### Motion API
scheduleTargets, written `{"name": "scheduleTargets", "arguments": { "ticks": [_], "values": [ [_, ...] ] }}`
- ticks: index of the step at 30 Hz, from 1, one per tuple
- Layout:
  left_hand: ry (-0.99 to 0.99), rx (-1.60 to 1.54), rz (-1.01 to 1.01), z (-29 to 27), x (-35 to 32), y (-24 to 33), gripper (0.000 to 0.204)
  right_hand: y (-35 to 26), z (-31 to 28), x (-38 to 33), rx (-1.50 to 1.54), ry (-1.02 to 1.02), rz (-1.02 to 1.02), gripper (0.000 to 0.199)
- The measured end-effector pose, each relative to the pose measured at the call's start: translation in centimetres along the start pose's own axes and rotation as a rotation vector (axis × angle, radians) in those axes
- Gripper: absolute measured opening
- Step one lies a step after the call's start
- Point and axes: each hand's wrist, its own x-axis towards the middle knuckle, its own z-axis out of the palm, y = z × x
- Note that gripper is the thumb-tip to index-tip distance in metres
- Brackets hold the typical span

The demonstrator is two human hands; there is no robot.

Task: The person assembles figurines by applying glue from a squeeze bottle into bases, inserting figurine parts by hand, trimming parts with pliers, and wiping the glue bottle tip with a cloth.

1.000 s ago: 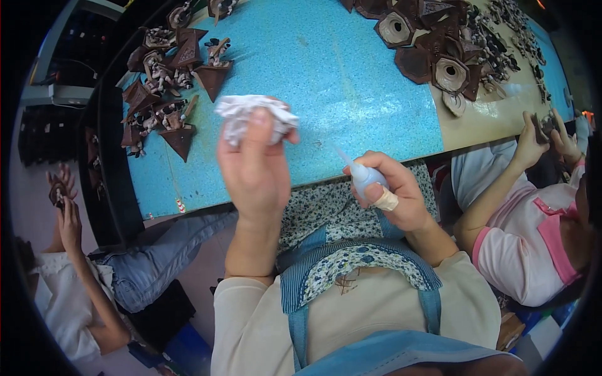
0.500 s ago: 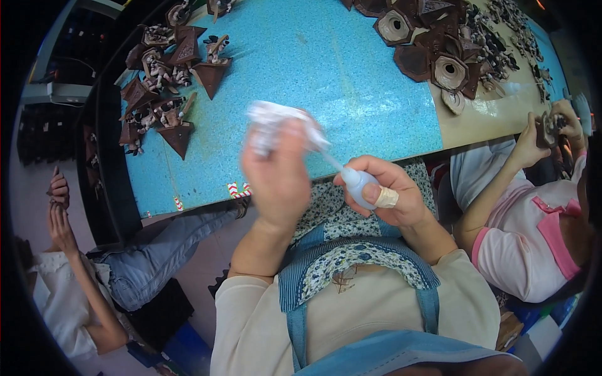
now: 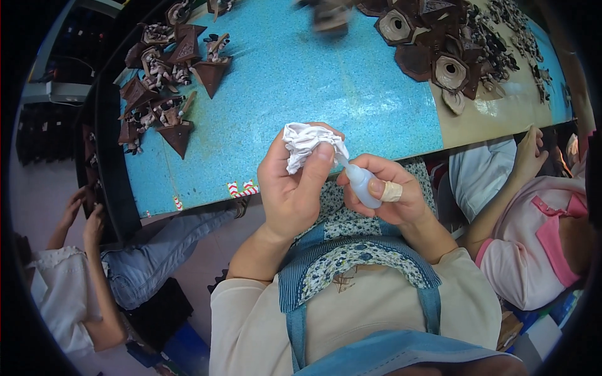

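A crumpled white cloth [image 3: 303,143] is gripped in my left hand [image 3: 291,188], the thumb pressed over it. My right hand [image 3: 401,191], with a beige bandage round the thumb, holds a small pale squeeze bottle [image 3: 362,183] by its body. The bottle's thin nozzle points up and left, and its tip is at the lower edge of the cloth. Both hands are close together just off the near edge of the blue table [image 3: 282,81].
Brown pointed figurine pieces [image 3: 172,113] lie at the table's left; hexagonal brown parts [image 3: 448,72] and small figures [image 3: 495,41] crowd the far right. A blurred dark piece [image 3: 331,17] is at the far edge. Co-workers sit on both sides, near a black rail [image 3: 108,156].
My left hand, blurred before, is now still, with the cloth round the nozzle tip. A dark blurred piece has appeared at the far edge. The left co-worker's hands have moved to the rail.
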Motion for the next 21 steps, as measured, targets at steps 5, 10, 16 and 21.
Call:
{"name": "scheduleTargets", "arguments": {
  "ticks": [5,10,16,21],
  "values": [
    [0.11,0.119,0.189,-0.9,1.7,-0.3,0.014,-0.1,0.7,0.2,-0.061,0.035,0.018,0.04],
    [0.159,-0.199,0.098,-1.9,2.8,0.6,0.019,0.4,-0.3,-0.3,0.069,-0.022,-0.002,0.042],
    [0.104,-0.268,-0.106,-0.9,0.7,0.4,0.028,0.2,-0.3,0.0,0.152,-0.071,0.003,0.043],
    [0.007,-0.171,-0.119,0.1,-0.4,0.4,0.023,0.3,-0.3,-0.1,0.11,-0.031,0.015,0.043]
  ]
}}
